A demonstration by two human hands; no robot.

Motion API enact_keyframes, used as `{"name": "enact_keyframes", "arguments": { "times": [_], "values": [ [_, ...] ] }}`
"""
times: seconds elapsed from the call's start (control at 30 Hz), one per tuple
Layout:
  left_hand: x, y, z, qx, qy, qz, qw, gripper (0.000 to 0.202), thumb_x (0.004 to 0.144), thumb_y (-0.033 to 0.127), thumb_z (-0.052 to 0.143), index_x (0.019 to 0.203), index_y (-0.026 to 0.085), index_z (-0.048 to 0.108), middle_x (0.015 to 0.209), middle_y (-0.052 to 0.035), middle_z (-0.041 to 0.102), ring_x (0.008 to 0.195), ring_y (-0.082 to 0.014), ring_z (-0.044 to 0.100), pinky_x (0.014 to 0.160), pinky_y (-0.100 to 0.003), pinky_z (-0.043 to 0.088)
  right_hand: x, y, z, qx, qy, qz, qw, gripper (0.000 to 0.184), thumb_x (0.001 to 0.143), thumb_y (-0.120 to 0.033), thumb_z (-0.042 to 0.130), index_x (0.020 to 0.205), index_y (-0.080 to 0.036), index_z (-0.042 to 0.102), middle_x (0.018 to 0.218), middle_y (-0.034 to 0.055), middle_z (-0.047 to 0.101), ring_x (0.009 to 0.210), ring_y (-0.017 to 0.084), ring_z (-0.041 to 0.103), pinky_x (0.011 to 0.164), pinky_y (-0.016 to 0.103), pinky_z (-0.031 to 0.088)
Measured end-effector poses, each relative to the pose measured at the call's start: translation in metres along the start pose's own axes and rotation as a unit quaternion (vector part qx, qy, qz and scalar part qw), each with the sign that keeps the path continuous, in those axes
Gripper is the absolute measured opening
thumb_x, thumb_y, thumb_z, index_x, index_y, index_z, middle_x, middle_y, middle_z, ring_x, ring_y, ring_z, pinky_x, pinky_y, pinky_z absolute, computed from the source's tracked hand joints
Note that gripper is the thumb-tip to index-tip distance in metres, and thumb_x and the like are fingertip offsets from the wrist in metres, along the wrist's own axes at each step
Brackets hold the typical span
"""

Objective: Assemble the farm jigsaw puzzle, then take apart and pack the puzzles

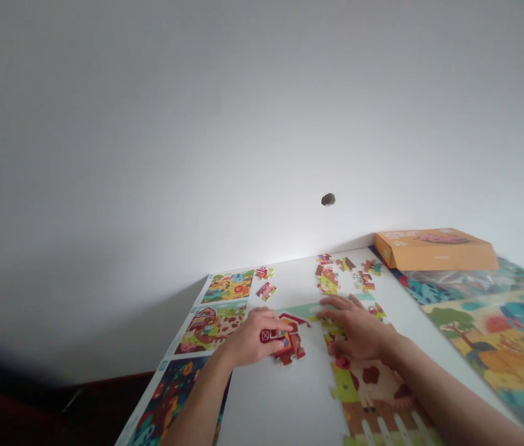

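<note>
My left hand (258,337) has its thumb and fingers closed on a red barn puzzle section (295,353) that lies on the white table, its knobbed edge pointing down and right. My right hand (357,325) rests with fingers spread on a larger joined puzzle section (368,378) showing a spotted cow and a white fence. A strip of pale green-blue joined pieces (306,308) runs along the top, between the barn and that section. Part of the joined puzzle is hidden beneath my right hand and forearm.
Printed picture panels (210,325) line the left of the table. Loose puzzle pieces (266,290) lie behind my left hand, and several more pieces (328,282) behind my right. An orange box (438,251) stands back right on a colourful animal picture (498,334). A wall (262,155) closes the back.
</note>
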State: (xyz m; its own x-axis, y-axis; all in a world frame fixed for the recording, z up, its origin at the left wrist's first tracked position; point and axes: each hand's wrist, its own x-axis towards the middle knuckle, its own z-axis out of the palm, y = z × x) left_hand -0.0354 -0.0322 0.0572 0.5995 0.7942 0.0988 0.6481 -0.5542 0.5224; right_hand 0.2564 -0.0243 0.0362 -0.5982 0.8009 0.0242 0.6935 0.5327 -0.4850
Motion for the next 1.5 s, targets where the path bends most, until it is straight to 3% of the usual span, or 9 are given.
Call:
{"name": "enact_keyframes", "arguments": {
  "times": [0.13,0.3,0.47,0.6,0.73,1.03,1.2,1.5],
  "values": [
    [-0.001,-0.007,0.002,0.047,0.044,0.003,0.998,0.024,0.082,0.016,0.063,0.097,0.03,0.075,0.11,-0.0039,0.062,0.11,-0.0215,0.054,0.104,-0.039,0.035,-0.005,-0.017,-0.006,0.003,-0.004,-0.056,0.998,0.064,0.066,-0.022,0.061,0.129,-0.031,0.057,0.142,0.0068,0.049,0.138,0.034,0.031,0.112,0.062,0.006],
    [-0.002,-0.01,0.005,0.056,0.026,0.002,0.998,0.016,0.078,0.017,0.069,0.088,0.029,0.076,0.118,-0.0029,0.06,0.118,-0.0239,0.049,0.108,-0.04,0.033,-0.012,-0.047,-0.008,0.045,-0.066,-0.167,0.983,0.067,0.066,-0.021,0.062,0.131,-0.036,0.054,0.146,0.0,0.045,0.141,0.034,0.026,0.113,0.06,0.007],
    [-0.001,-0.008,0.004,0.066,0.022,0.014,0.998,0.013,0.078,0.017,0.069,0.078,0.028,0.076,0.124,-0.0022,0.057,0.127,-0.0263,0.04,0.111,-0.042,0.03,-0.013,-0.054,-0.004,0.069,-0.078,-0.222,0.969,0.062,0.063,-0.021,0.063,0.123,-0.034,0.059,0.134,-0.0009,0.058,0.138,0.029,0.033,0.115,0.051,0.011],
    [-0.002,-0.009,0.003,0.061,0.012,0.01,0.998,0.02,0.077,0.015,0.069,0.089,0.03,0.076,0.128,-0.002,0.056,0.13,-0.0264,0.037,0.114,-0.044,0.028,-0.014,-0.053,-0.007,0.079,-0.095,-0.226,0.966,0.067,0.061,-0.02,0.063,0.126,-0.036,0.058,0.132,-0.0011,0.059,0.14,0.03,0.028,0.114,0.055,0.006],
    [-0.002,-0.008,0.002,0.058,-0.013,0.002,0.998,0.023,0.076,0.014,0.069,0.089,0.031,0.077,0.133,0.0,0.053,0.133,-0.0275,0.034,0.114,-0.045,0.027,-0.016,-0.054,-0.009,0.091,-0.106,-0.222,0.965,0.068,0.059,-0.019,0.062,0.125,-0.036,0.059,0.129,-0.0007,0.061,0.142,0.031,0.025,0.113,0.059,0.003],
    [-0.004,-0.009,0.001,0.049,-0.052,-0.023,0.997,0.022,0.074,0.018,0.071,0.09,0.032,0.077,0.141,0.0018,0.046,0.139,-0.0311,0.026,0.116,-0.048,0.023,-0.013,-0.053,-0.008,0.102,-0.09,-0.245,0.96,0.062,0.059,-0.019,0.062,0.12,-0.028,0.063,0.129,0.0017,0.061,0.14,0.029,0.029,0.115,0.047,0.013],
    [-0.003,-0.008,-0.001,0.039,-0.071,-0.027,0.996,0.042,0.067,0.019,0.077,0.105,0.036,0.072,0.144,0.0019,0.042,0.14,-0.0318,0.024,0.117,-0.048,0.021,-0.015,-0.052,-0.007,0.111,-0.08,-0.246,0.959,0.06,0.06,-0.017,0.061,0.119,-0.028,0.064,0.129,0.001,0.061,0.133,0.028,0.041,0.116,0.044,0.011],
    [-0.002,-0.006,-0.002,0.032,-0.072,-0.04,0.996,0.037,0.066,0.019,0.078,0.099,0.034,0.075,0.145,0.0025,0.042,0.139,-0.0305,0.028,0.118,-0.044,0.021,-0.014,-0.051,-0.008,0.109,-0.085,-0.238,0.961,0.061,0.059,-0.018,0.063,0.119,-0.029,0.065,0.131,0.0005,0.06,0.137,0.029,0.034,0.116,0.048,0.01]
  ]
}}
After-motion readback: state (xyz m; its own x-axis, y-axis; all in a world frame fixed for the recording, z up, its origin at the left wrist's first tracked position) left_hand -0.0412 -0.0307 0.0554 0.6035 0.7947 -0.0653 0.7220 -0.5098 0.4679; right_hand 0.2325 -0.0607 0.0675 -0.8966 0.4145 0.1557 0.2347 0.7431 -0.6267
